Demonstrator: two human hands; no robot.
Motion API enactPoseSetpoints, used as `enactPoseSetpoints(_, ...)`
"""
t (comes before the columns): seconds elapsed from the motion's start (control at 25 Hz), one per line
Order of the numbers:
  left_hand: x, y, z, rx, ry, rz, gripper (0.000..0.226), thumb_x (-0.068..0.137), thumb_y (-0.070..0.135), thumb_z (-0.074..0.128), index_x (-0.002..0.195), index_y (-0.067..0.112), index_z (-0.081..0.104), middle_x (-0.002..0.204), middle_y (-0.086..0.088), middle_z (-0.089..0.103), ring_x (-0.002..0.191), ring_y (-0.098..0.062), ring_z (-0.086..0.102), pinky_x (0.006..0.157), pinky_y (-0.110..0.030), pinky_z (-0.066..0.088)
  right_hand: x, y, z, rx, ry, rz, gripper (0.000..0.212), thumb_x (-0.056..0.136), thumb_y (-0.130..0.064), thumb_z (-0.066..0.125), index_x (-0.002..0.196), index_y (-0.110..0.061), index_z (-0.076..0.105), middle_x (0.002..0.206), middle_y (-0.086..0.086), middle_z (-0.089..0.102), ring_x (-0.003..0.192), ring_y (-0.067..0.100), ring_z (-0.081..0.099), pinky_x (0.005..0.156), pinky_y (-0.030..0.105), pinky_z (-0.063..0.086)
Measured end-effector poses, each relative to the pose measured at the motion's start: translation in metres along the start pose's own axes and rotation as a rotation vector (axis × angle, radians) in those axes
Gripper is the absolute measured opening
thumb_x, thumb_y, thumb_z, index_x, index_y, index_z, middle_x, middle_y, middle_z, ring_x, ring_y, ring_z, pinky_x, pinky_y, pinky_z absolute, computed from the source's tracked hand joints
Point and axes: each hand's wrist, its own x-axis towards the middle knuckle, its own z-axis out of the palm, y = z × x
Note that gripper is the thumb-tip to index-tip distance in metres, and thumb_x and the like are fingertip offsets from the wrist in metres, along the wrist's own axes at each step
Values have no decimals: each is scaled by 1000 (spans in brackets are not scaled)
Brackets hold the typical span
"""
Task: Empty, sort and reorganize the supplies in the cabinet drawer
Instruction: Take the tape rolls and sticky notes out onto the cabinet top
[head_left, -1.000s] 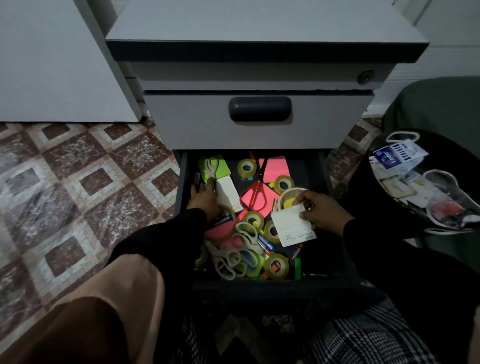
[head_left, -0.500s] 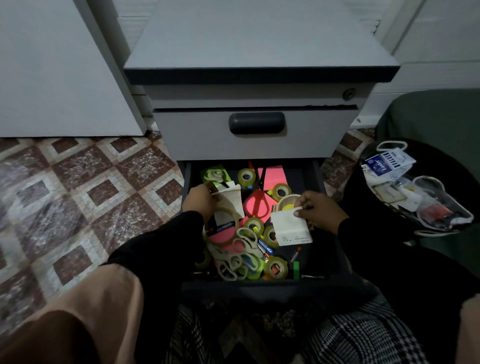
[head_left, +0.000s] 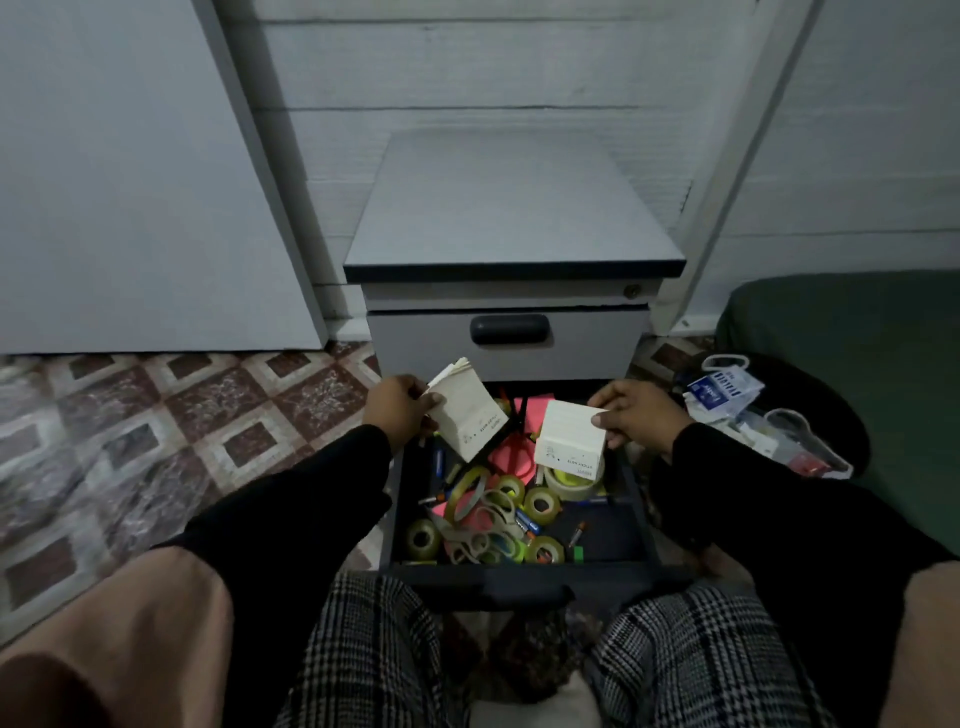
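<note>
Drawer (head_left: 636, 499) of the grey cabinet (head_left: 511, 249), bottom of the stack, stands pulled fully out toward the seated person, between the knees; the drawer above it is closed. It is far from emptied, judging by the loose supplies that cover its floor. The left hand (head_left: 397, 413) pinches a white sticky-note pad (head_left: 470, 413) at its left edge, thumb on the face and fingers behind, so that the pad tilts with its top corner high and its printed end low. The right hand (head_left: 636, 418) holds a second, thicker white pad (head_left: 571, 439) by its right edge, fingers curled round it, face up. Both pads are raised above the far half of the drawer and well apart from each other. Taking two like items at once suggests sorting by kind, with the pads to be set out together.

Beneath them lie pink sticky sheets (head_left: 511, 457), red-handled scissors partly hidden, several rolls of yellowish tape (head_left: 540, 506), a wide pale roll (head_left: 569, 486) just under the right-hand pad, pens along the left wall and a tangle of pale scissor handles (head_left: 475, 545) at the near edge. The edge grip keeps each pad's leaves together; the left pad's top corner already fans slightly. A dark bag (head_left: 810, 395) on the right, near the right hand, already holds packets and may serve as the receiving place, though that cannot be told.
</note>
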Motion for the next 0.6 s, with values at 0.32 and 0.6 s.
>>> enactPoseSetpoints(0.32,-28,81,-33,-339,-26,-13,21,92,2,54,72,5,50,72,-14,56,43,-13,60,39,-19,50,-31,-65,-36,137,120,-71,20,86,11,55,95,-8,53,80,12,53,60,18,53,38,15,48)
enactPoseSetpoints(0.6,-2,155,-50,-551,2,-9,17,93,3,51,77,4,48,78,-17,58,53,-23,63,49,-26,57,-6,-121,-72,283,264,-114,22,89,10,49,74,-5,55,100,17,56,69,18,56,41,14,50)
